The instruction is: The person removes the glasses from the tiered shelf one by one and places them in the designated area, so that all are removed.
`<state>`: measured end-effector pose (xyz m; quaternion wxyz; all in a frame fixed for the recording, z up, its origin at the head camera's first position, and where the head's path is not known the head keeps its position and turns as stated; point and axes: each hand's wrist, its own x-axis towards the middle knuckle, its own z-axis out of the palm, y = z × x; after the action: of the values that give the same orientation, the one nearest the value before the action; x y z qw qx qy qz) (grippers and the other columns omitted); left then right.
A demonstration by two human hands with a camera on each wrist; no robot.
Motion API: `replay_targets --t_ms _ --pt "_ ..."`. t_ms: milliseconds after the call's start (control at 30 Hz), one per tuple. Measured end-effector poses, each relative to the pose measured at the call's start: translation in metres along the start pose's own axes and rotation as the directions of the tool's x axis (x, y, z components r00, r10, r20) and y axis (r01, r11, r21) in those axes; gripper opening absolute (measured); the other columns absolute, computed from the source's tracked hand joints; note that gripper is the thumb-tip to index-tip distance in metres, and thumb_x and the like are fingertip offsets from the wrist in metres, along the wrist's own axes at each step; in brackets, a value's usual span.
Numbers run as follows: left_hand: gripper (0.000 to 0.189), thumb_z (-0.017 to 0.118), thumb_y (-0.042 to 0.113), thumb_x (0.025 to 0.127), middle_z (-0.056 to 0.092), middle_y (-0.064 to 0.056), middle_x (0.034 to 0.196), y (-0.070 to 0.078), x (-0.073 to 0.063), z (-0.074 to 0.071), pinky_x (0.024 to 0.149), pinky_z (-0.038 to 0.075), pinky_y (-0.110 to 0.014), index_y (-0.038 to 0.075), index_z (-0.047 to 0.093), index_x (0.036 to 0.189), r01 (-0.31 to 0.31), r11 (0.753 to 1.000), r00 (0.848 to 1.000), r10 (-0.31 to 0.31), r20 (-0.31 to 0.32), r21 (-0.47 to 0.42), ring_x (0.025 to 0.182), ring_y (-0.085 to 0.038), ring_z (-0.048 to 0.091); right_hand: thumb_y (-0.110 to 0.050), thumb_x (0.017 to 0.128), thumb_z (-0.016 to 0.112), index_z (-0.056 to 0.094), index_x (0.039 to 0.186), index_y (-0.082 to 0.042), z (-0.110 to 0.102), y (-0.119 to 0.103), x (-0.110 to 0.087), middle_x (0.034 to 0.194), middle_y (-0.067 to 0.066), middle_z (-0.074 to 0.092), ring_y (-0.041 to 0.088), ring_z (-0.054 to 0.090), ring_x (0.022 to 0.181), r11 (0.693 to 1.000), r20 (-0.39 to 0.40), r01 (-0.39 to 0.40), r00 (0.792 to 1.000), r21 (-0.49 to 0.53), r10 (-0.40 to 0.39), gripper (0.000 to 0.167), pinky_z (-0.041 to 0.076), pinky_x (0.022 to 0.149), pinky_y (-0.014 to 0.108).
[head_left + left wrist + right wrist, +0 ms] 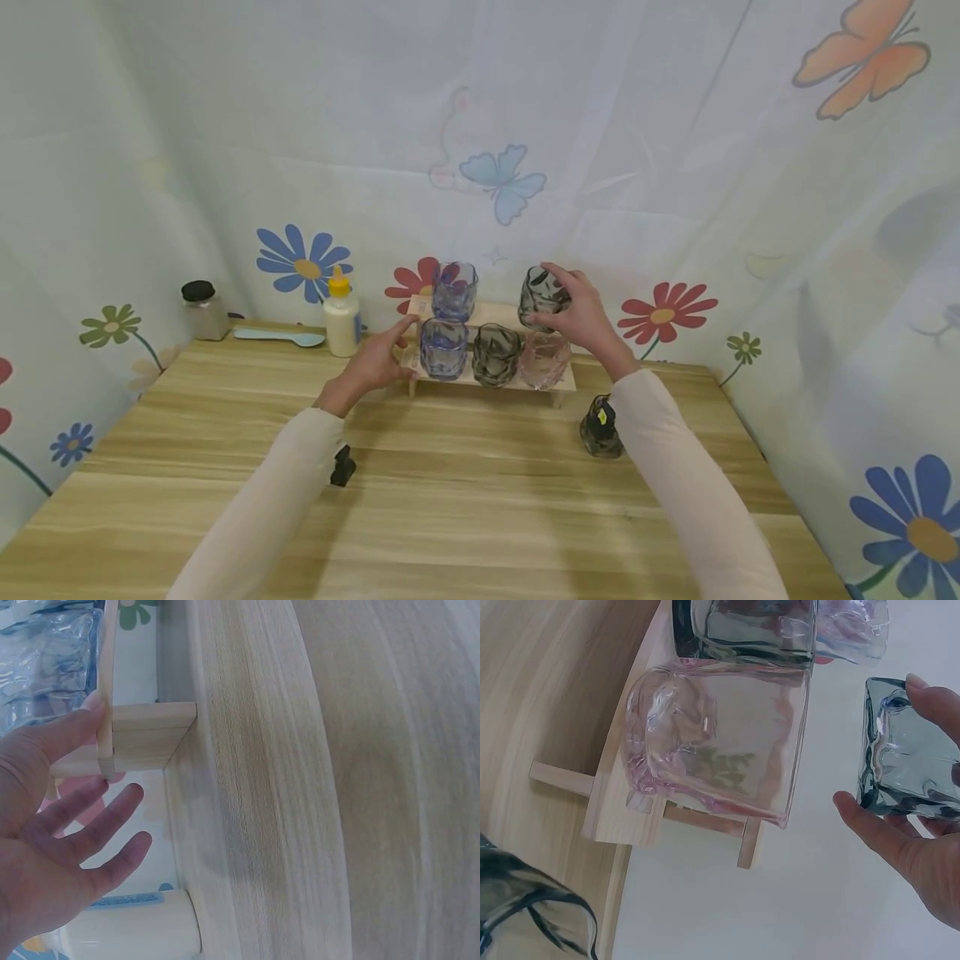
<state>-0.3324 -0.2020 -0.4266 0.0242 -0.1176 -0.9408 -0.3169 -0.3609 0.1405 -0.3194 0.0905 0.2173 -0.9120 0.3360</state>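
Note:
My right hand (581, 312) grips a grey glass tumbler (542, 292) between thumb and fingers at the right end of a two-tier wooden rack's upper shelf. Whether the tumbler's base touches the shelf I cannot tell. At the rack's left end is my left hand (60, 847), its thumb touching the shelf board (107, 682) and its other fingers loosely spread. On the lower shelf stand a blue tumbler (443, 354), a grey tumbler (496, 358) and a pink tumbler (735, 742). Another blue tumbler (454, 292) stands on the upper shelf's left.
A further dark grey tumbler (592, 442) stands on the table (480, 500), beside my right forearm. Left of the rack are a yellow-capped bottle (342, 325), a light blue spoon (277, 336) and a black-lidded jar (205, 312). A patterned curtain (360, 125) hangs behind.

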Motion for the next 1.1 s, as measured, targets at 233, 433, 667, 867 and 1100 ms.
replay_targets --t_ms 233,433,667,867,1100 --pt "0.097 0.086 0.016 0.077 0.063 -0.026 0.126 -0.001 0.001 0.0 0.073 0.056 -0.042 0.021 0.029 0.155 -0.027 0.999 0.999 0.028 -0.028 0.024 0.079 -0.029 0.068 -0.024 0.084 0.081 0.035 0.155 -0.019 -0.007 0.003 -0.012 0.146 0.026 0.04 0.044 0.046 0.128 0.999 0.007 0.033 0.999 -0.019 -0.033 0.085 0.045 0.099 0.061" --pt "0.097 0.087 0.017 0.077 0.062 -0.026 0.127 -0.001 0.001 0.0 0.074 0.056 -0.043 0.021 0.029 0.155 -0.015 1.0 1.0 0.016 -0.015 0.023 0.081 -0.029 0.068 -0.026 0.084 0.082 0.037 0.155 -0.021 -0.012 0.005 -0.021 0.144 0.024 0.042 0.043 0.047 0.127 0.999 0.02 0.032 0.999 -0.038 -0.031 0.084 0.045 0.099 0.062" --pt "0.097 0.086 0.016 0.078 0.062 -0.027 0.128 0.0 -0.001 -0.001 0.078 0.056 -0.046 0.021 0.028 0.156 -0.008 1.0 1.0 0.009 -0.014 0.024 0.085 -0.032 0.069 -0.027 0.083 0.083 0.037 0.155 -0.023 -0.018 0.007 -0.033 0.142 0.024 0.043 0.043 0.047 0.126 0.999 0.028 0.012 1.0 -0.047 -0.011 0.086 0.045 0.098 0.062" --pt "0.097 0.086 0.016 0.078 0.061 -0.027 0.129 0.001 0.0 -0.001 0.078 0.056 -0.046 0.02 0.029 0.156 -0.002 1.0 1.0 0.003 -0.005 0.015 0.084 -0.031 0.068 -0.027 0.081 0.084 0.038 0.154 -0.021 -0.024 0.013 -0.048 0.139 0.024 0.045 0.043 0.048 0.124 0.999 0.029 0.0 1.0 -0.054 0.002 0.087 0.045 0.096 0.063" --pt "0.097 0.085 0.015 0.078 0.06 -0.028 0.13 -0.001 0.0 -0.001 0.079 0.057 -0.046 0.02 0.027 0.156 0.001 1.0 1.0 -0.001 0.004 -0.004 0.085 -0.032 0.069 -0.026 0.081 0.085 0.04 0.153 -0.019 -0.029 0.026 -0.064 0.148 0.025 0.042 0.046 0.045 0.131 0.998 -0.004 -0.007 1.0 -0.066 0.007 0.085 0.043 0.098 0.068"
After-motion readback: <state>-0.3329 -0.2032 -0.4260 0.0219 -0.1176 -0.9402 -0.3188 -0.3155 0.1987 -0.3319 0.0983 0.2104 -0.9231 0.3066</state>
